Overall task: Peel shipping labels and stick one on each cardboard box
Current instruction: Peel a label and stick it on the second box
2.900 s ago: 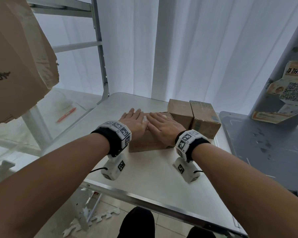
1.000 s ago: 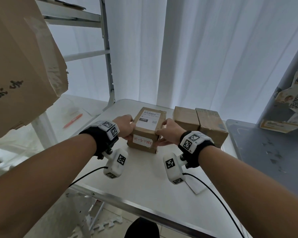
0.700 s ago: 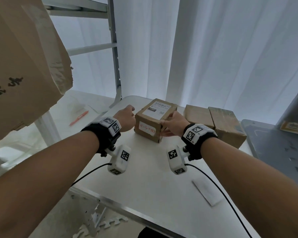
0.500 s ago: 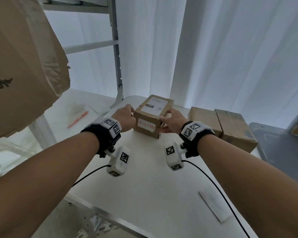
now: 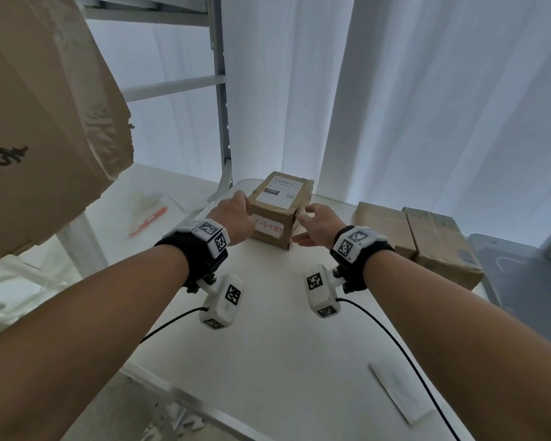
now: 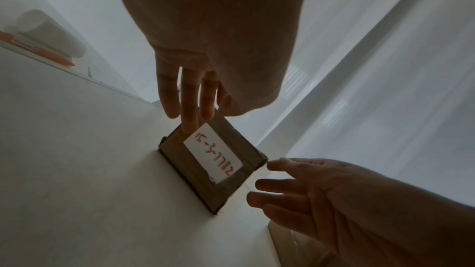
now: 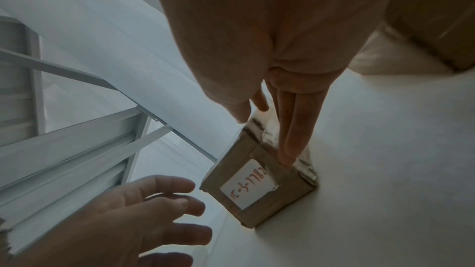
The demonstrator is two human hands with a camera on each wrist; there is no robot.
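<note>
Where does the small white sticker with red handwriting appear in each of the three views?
Head: the sticker is at upper centre, on the near side of the labelled box, between both hands.
Left wrist: the sticker is at centre, just below the left hand.
Right wrist: the sticker is at lower centre, below the right hand.
Shared landmark: the white table.
</note>
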